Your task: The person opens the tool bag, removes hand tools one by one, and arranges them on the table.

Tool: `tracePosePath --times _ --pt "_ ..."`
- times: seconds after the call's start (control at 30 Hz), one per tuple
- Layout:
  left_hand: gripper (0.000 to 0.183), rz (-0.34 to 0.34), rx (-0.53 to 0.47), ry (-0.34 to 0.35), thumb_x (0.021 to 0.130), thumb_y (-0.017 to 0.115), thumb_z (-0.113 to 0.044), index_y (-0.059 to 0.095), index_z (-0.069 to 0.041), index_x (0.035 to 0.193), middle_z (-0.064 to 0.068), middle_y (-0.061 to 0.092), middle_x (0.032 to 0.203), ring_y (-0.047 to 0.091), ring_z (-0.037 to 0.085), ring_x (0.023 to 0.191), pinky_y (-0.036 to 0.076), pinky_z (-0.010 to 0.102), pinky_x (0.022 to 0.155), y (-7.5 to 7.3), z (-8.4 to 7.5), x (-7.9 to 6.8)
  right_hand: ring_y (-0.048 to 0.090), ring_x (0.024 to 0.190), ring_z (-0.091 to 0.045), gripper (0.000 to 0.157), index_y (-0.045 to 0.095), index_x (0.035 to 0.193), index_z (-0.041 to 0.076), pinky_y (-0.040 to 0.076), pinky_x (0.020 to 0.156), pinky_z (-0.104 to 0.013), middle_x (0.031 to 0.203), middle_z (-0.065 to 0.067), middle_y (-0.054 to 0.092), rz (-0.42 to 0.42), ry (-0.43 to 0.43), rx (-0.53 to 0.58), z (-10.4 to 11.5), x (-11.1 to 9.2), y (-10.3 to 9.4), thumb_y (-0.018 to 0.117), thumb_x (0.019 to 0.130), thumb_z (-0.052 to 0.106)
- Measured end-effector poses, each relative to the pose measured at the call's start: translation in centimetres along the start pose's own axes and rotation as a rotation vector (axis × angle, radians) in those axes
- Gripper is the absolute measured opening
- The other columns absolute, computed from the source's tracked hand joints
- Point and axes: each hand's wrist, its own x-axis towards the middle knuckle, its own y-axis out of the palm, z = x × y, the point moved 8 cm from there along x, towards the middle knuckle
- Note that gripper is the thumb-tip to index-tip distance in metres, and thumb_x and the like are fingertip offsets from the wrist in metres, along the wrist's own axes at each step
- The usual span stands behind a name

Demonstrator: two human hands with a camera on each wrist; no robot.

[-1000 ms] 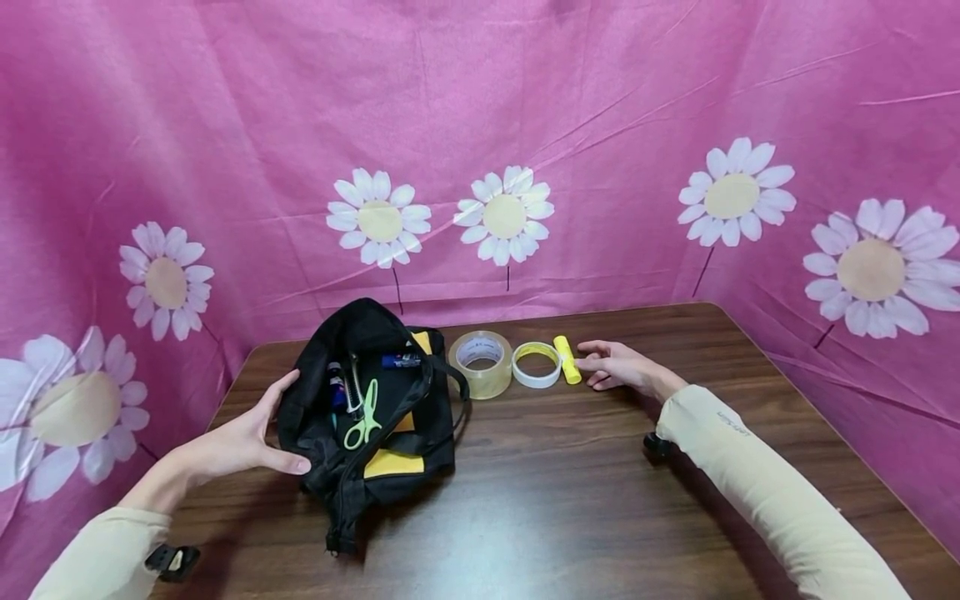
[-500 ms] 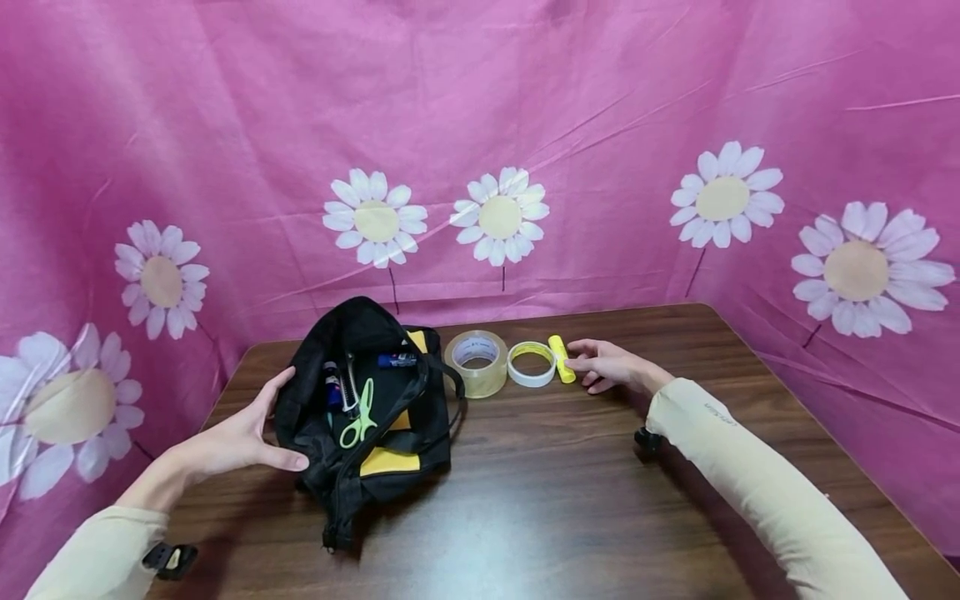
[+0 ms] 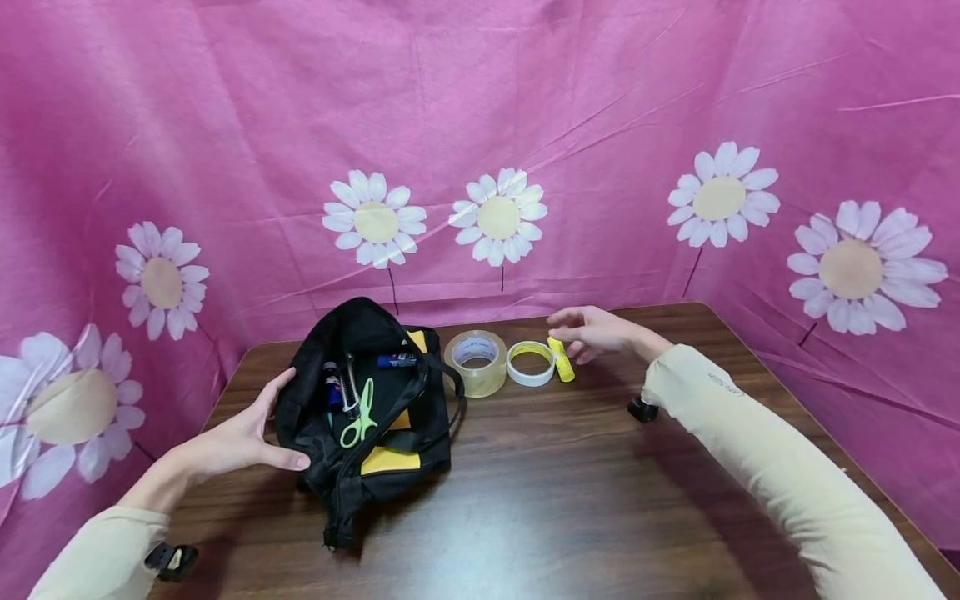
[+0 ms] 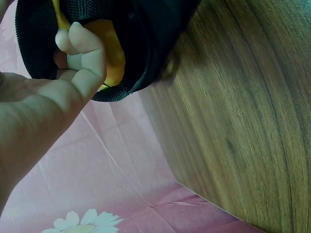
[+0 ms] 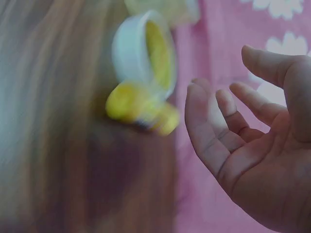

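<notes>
A black zip bag with yellow panels (image 3: 390,487) lies unzipped on the left. My left hand (image 3: 232,446) grips its left side, thumb at the front; the left wrist view shows curled fingers at the bag's mouth. Inside lie light-green scissors (image 3: 358,421), a box cutter (image 3: 348,392) and dark blue tubes (image 3: 332,385). My right hand (image 3: 600,329), fingers loosely bent and apart, hovers over a short yellow tube like a glue stick (image 3: 566,368). In the right wrist view that tube leans close to a white tape roll (image 5: 131,53), and the palm holds nothing.
A wide roll of clear packing tape (image 3: 489,382) stands between the bag and the white tape roll. The brown wooden table (image 3: 540,492) ends at a pink daisy-print cloth (image 3: 615,208) hung behind and along both sides.
My right hand has let go of the yellow tube's side and lifted up and back, leftward over it. The left hand and bag stay put; the view has shifted slightly.
</notes>
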Motion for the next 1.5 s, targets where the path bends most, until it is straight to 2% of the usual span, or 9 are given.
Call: tracePosePath --times 0.2,0.3,0.53,0.67,0.9,1.03,1.17,1.37,1.5 --pt "0.126 -0.001 -0.014 0.001 0.081 0.086 -0.021 -0.011 -0.014 0.162 0.032 0.025 0.154 0.029 0.047 0.137 0.035 0.063 0.102 0.0 -0.1 0.1 0.063 0.1 -0.037 0.051 0.049 0.147 0.006 0.057 0.083 -0.045 0.132 -0.017 0.055 0.099 -0.09 -0.001 8.0 0.7 3.0 0.064 0.102 0.025" --pt "0.126 0.0 -0.018 0.003 0.081 0.086 -0.021 -0.011 -0.014 0.161 0.032 0.025 0.154 0.029 0.047 0.137 0.036 0.061 0.102 0.0 0.0 0.1 0.062 0.11 -0.039 0.047 0.052 0.145 0.007 0.056 0.085 -0.043 0.13 -0.016 0.058 0.154 -0.163 -0.044 11.8 1.3 5.4 0.063 0.102 0.023" --pt "0.126 -0.02 -0.016 0.001 0.08 0.087 -0.021 -0.008 -0.015 0.162 0.03 0.03 0.15 0.037 0.044 0.133 0.042 0.02 0.09 -0.1 0.1 0.0 0.065 0.107 -0.028 0.042 0.056 0.142 0.006 0.055 0.089 -0.047 0.132 -0.016 0.059 0.289 -0.283 -0.04 17.8 3.2 12.5 0.061 0.104 0.02" --pt "0.125 -0.019 -0.024 -0.002 0.08 0.087 -0.021 -0.007 -0.015 0.162 0.031 0.026 0.153 0.032 0.043 0.136 0.039 0.017 0.09 0.0 0.0 0.0 0.064 0.107 -0.032 0.038 0.059 0.138 0.003 0.056 0.086 -0.041 0.129 -0.016 0.062 0.318 -0.302 -0.031 19.8 4.9 15.8 0.061 0.103 0.017" --pt "0.124 -0.021 -0.035 -0.002 0.081 0.086 -0.02 -0.008 -0.013 0.162 0.03 0.03 0.151 0.034 0.043 0.135 0.04 0.017 0.09 -0.1 0.0 -0.3 0.068 0.099 -0.018 0.034 0.066 0.131 0.002 0.056 0.085 -0.031 0.124 -0.005 0.068 0.347 -0.249 -0.038 20.2 8.1 21.9 0.066 0.1 0.016" --pt "0.125 -0.017 -0.043 -0.006 0.081 0.086 -0.02 -0.009 -0.012 0.161 0.031 0.033 0.149 0.038 0.043 0.132 0.042 0.018 0.089 -0.1 0.0 -0.4 0.067 0.094 -0.016 0.03 0.069 0.127 0.004 0.056 0.083 -0.029 0.118 -0.003 0.069 0.332 -0.184 0.002 19.5 9.8 24.2 0.068 0.099 0.014" --pt "0.126 -0.015 -0.046 -0.004 0.08 0.086 -0.02 -0.009 -0.012 0.161 0.031 0.032 0.15 0.039 0.043 0.132 0.042 0.018 0.088 -0.1 -0.1 -0.4 0.065 0.096 -0.017 0.03 0.069 0.126 0.001 0.055 0.086 -0.032 0.115 -0.006 0.07 0.274 -0.159 0.016 18.9 11.5 24.9 0.067 0.098 0.012" --pt "0.126 -0.002 -0.043 -0.003 0.08 0.087 -0.02 -0.01 -0.013 0.161 0.031 0.026 0.153 0.034 0.044 0.135 0.041 0.018 0.089 0.0 -0.1 -0.4 0.058 0.124 -0.024 0.031 0.068 0.128 0.0 0.048 0.101 -0.043 0.128 -0.011 0.067 0.187 -0.083 -0.033 16.6 13.0 24.5 0.065 0.099 0.01" --pt "0.127 -0.006 -0.019 -0.003 0.08 0.087 -0.021 -0.01 -0.014 0.162 0.03 0.025 0.154 0.031 0.043 0.137 0.043 0.032 0.097 0.0 -0.1 -0.3 0.051 0.134 -0.026 0.032 0.065 0.131 -0.001 0.045 0.105 -0.045 0.136 -0.011 0.062 0.169 -0.031 -0.027 15.5 13.1 24.0 0.06 0.101 0.008"
